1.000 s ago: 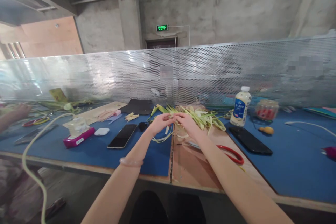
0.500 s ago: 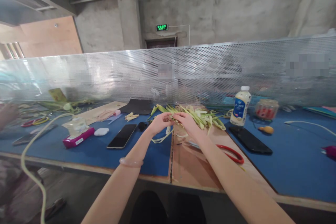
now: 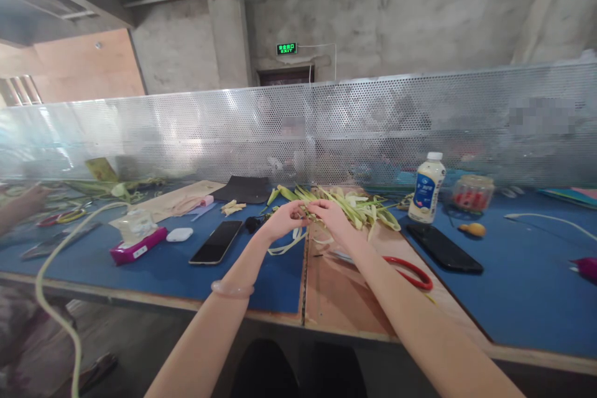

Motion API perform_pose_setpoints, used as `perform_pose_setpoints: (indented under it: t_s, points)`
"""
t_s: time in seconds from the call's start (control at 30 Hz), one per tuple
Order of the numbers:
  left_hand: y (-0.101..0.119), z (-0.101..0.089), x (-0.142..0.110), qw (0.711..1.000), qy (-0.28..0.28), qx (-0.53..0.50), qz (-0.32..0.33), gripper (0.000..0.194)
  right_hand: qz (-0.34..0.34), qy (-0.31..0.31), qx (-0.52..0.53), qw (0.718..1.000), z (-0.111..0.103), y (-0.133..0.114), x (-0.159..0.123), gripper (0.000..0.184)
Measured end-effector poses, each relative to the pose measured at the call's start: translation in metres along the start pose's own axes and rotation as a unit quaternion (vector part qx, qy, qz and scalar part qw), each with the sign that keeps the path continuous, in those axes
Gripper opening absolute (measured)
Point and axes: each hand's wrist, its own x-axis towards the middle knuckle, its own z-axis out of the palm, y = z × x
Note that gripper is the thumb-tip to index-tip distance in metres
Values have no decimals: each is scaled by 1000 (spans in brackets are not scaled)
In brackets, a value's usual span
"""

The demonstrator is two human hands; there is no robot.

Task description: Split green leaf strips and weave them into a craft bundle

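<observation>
A blue table [image 3: 275,289] is split by a brown board [image 3: 340,301], where red-handled scissors [image 3: 425,278] are partly covered by the right forearm [image 3: 405,308]. Farther in, a pale strip [image 3: 284,251] is looped just below the left hand [image 3: 286,219]. Beside it the right hand [image 3: 330,216] is held, fingers likewise bent; whether either is closed on the strip cannot be told. Green husks [image 3: 359,208] are heaped just behind. Beyond, a metal screen [image 3: 209,130] is backed by a wall [image 3: 396,18].

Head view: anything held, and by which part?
Apparently a pale strip, in the left hand and right hand; which part they grip is hidden.
</observation>
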Motion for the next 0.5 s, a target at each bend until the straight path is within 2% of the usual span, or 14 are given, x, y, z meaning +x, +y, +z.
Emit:
perform_pose_setpoints:
  t_s: [0.27,0.37,0.5]
  points:
    - [5,-1,-1,999,22,-26,-20,49,-17,-16,-30,999,0,-8,-4,26]
    - [2,-3,0,998,34,-35,-28,47,-18,-13,-46,999,2,-11,-7,30]
    - [-4,-6,2,997,51,-43,-40,46,-30,-38,-79,996,1,-13,-10,29]
